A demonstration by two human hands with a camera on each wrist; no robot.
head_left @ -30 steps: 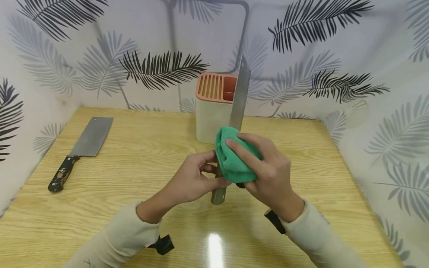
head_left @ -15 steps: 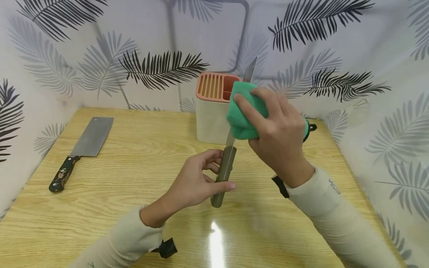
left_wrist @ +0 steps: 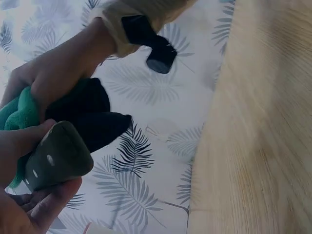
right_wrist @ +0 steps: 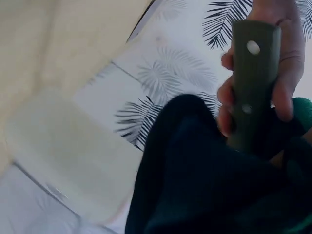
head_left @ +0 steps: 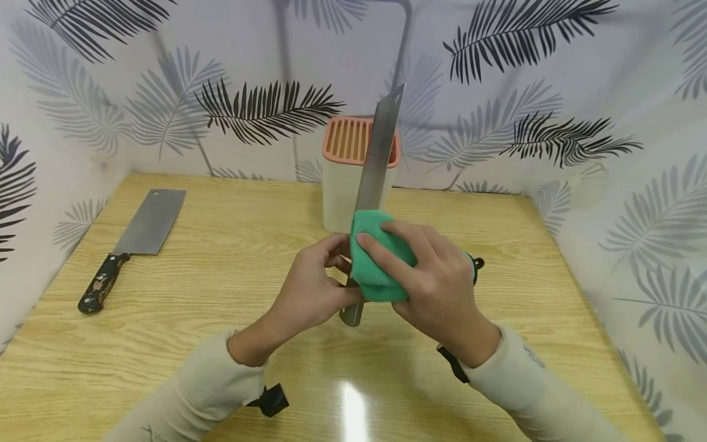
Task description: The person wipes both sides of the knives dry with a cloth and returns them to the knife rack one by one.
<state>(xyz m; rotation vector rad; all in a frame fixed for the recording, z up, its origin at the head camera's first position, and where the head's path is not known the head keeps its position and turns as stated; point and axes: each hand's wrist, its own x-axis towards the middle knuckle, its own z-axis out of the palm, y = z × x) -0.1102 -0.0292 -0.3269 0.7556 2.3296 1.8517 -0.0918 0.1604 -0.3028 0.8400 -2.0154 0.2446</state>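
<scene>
My left hand grips the olive-green riveted handle of a knife, seen close in both wrist views. Its long, broad blade points up and away from me, in front of the holder. A folded green cloth is in my right hand, pinched round the knife where blade and handle meet; that join is hidden. The cloth's dark underside hangs down in the right wrist view. On the table's left lies a cleaver with a black, worn handle.
A cream knife holder with an orange slotted top stands at the back middle, behind the blade. The wood-grain table meets walls of leaf-patterned fabric at the back and sides.
The right hand with the cloth went from near the handle up along the blade, then back down to the handle end. The blade has turned and its tip swung right, then left.
</scene>
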